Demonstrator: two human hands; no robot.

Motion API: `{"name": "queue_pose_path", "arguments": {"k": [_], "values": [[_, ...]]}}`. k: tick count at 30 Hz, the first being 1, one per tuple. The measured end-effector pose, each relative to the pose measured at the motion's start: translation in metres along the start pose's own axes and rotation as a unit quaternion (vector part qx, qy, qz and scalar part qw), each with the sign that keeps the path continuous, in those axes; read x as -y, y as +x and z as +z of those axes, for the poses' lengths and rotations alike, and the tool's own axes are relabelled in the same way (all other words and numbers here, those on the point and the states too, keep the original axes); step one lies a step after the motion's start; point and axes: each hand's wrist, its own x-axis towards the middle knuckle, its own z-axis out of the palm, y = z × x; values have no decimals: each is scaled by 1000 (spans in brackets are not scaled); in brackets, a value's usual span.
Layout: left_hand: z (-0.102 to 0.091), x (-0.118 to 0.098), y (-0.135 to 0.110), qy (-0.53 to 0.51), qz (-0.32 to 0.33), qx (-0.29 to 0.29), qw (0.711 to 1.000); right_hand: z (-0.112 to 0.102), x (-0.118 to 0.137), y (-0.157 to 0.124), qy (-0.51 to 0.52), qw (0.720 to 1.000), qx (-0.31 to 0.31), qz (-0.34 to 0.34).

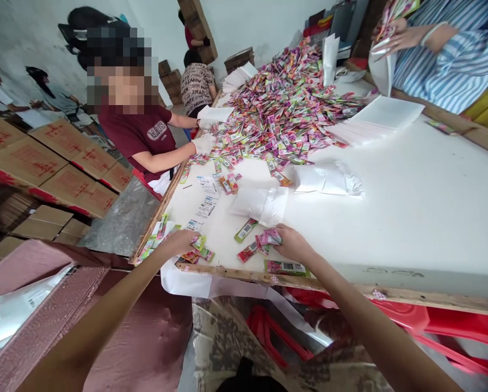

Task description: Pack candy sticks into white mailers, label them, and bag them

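My left hand (181,242) is closed on a small green packet (199,243) at the near left of the white table (411,218). Other small packets lie just under it. My right hand (292,243) pinches a pink packet (270,237) above a red packet (248,251) lying on the tabletop. A green packet (246,230) and a larger green and pink packet (285,267) lie close by. Beyond my right hand sits a filled white pouch (260,204), with a second white pouch (327,179) farther right. Printed labels (206,207) run along the left side.
A large heap of colourful packets (284,103) covers the far table. A stack of white bags (384,120) lies right of it. A gloved co-worker (146,136) works at the left edge, another person in stripes (443,60) at far right. Cartons (56,158) stand left; red stools (407,316) sit below.
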Motion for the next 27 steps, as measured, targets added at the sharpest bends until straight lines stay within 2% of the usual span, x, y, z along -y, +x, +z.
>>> {"name": "queue_pose_path", "arguments": {"k": [6,8,10,12,14,15,17,19,20,22,24,27], "values": [[5,3,5,-98,3,-40,994,-2,-3,-13,117,992,-51,-15],[0,4,6,-151,19,-67,986,-11,-6,-21,179,981,-76,-23],[-10,0,8,-209,39,-103,972,-22,-11,-30,255,962,-97,2],[-24,-9,8,-299,18,-143,943,-32,-17,-36,345,929,-115,65],[-38,-26,10,-402,-35,-164,900,-40,-23,-39,411,894,-131,121],[-45,-37,12,-448,-60,-165,877,-44,-26,-39,426,884,-136,134],[-60,-59,21,-507,-78,-170,842,-50,-33,-32,411,890,-133,149],[-75,-79,40,-521,-73,-173,833,-58,-41,-15,366,903,-128,183],[-83,-87,55,-505,-79,-178,841,-64,-45,-2,341,908,-130,205],[-97,-98,93,-435,-108,-189,874,-79,-51,33,274,923,-132,236],[-109,-104,138,-350,-144,-202,904,-96,-57,77,179,946,-125,239],[-111,-109,202,-268,-163,-198,929,-109,-64,142,61,962,-118,239]]}}
